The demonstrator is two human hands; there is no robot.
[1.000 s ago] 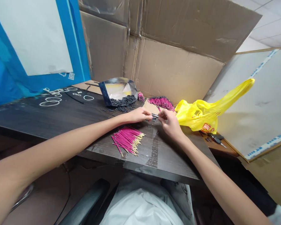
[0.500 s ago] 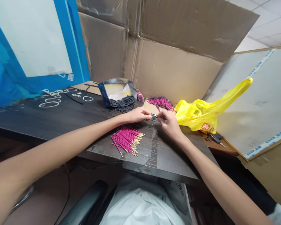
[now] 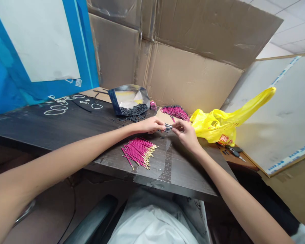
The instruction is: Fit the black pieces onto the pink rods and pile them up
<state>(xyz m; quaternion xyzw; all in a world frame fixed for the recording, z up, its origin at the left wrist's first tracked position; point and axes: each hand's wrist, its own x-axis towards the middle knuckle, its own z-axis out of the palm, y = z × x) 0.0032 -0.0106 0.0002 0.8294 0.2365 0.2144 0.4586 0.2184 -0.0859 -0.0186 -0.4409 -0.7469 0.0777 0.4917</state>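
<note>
My left hand is closed in a pinch above the dark table, its fingertips pointing right. Facing it, my right hand pinches too, thumb and fingers pressed together. In the narrow gap between the fingertips show several short black tubes and a thin greyish piece; what each hand grips is too small to tell. Nearer the table's front edge, a fanned pile of thin magenta rods with gold tips lies just below my left wrist. Behind my hands is a heap of magenta rods with dark ends.
An open pouch spills short black tubes. White rubber bands lie at left. A rolled magenta bundle stands beside the pouch. A yellow plastic bag and keys are at right. Cardboard walls the back.
My right hand has shifted slightly right and its fingers have opened out a little. A thin greyish piece shows more clearly between the fingertips. The left hand has barely moved.
</note>
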